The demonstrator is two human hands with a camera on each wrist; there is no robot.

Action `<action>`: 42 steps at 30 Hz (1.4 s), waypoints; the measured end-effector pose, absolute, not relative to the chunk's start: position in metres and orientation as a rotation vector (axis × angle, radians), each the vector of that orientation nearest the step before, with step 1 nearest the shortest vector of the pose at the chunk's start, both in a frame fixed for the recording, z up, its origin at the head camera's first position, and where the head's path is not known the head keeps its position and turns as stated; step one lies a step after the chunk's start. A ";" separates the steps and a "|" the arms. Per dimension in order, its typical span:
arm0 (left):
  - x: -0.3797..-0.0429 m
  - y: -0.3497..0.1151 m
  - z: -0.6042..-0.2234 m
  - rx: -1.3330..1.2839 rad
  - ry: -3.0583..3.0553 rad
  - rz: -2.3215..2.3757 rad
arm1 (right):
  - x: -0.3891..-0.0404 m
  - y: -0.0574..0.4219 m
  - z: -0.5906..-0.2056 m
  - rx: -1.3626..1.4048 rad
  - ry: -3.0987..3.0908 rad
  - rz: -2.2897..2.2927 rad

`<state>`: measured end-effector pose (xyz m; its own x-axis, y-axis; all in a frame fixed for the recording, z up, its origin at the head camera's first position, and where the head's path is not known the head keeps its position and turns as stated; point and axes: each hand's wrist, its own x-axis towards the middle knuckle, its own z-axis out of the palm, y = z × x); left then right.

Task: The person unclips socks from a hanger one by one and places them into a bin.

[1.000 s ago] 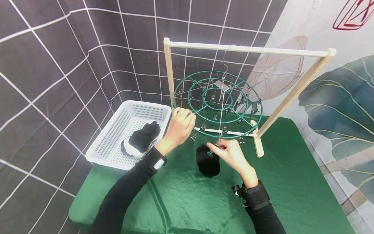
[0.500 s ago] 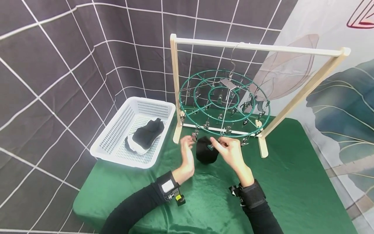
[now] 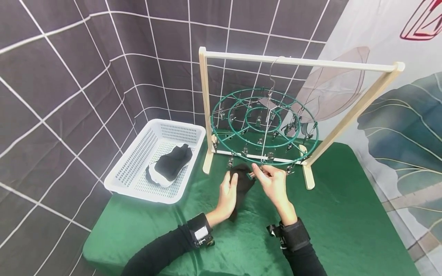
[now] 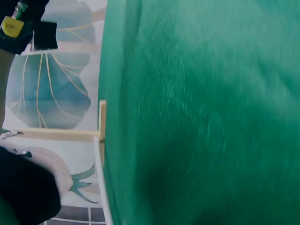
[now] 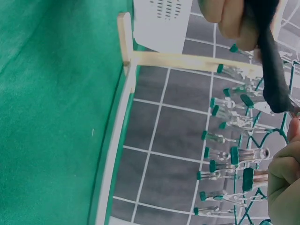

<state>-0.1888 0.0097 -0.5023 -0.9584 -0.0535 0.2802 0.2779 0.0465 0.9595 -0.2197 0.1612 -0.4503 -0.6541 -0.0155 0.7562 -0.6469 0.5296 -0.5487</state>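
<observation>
A black sock [image 3: 241, 184] hangs below the front rim of a round green clip hanger [image 3: 264, 126], its lower end above the green cloth. My left hand [image 3: 226, 197] holds the sock from the left, thumb on the near side; curled fingers [image 5: 229, 18] show behind it in the right wrist view. On its right, my right hand [image 3: 274, 184] pinches a metal clip [image 3: 251, 175] with green tips at the sock's upper edge. In the left wrist view, the sock [image 4: 28, 187] fills the lower left corner.
A white perforated basket [image 3: 115, 180] at the left holds black and white socks [image 3: 172, 163]. The wooden rack [image 3: 297, 63] carries the hanger by its hook. Several other metal clips [image 5: 220, 176] dangle from the rings. Green cloth [image 3: 165, 237] covers the table; a grid-patterned curtain stands behind.
My left hand has come down from the hanger's left rim to the sock and taken hold of it, turning and stretching it downward. My right hand stays at the clip.
</observation>
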 end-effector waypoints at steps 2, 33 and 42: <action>-0.191 0.007 -0.502 -0.230 -2.145 -1.928 | -0.218 0.162 -0.449 0.503 -2.032 1.151; -0.315 -0.184 -0.437 -0.337 -3.066 -0.583 | -0.201 0.175 -0.418 0.411 -2.100 1.219; -0.333 -0.203 -0.481 -0.399 -3.053 -0.206 | -0.200 0.177 -0.419 0.427 -2.140 1.242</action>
<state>-0.3333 -0.2028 -0.4809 -0.9650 0.2520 0.0725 0.2594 0.9577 0.1248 -0.1999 0.1765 -0.4192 -0.7555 0.0298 0.6545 -0.5535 0.5053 -0.6620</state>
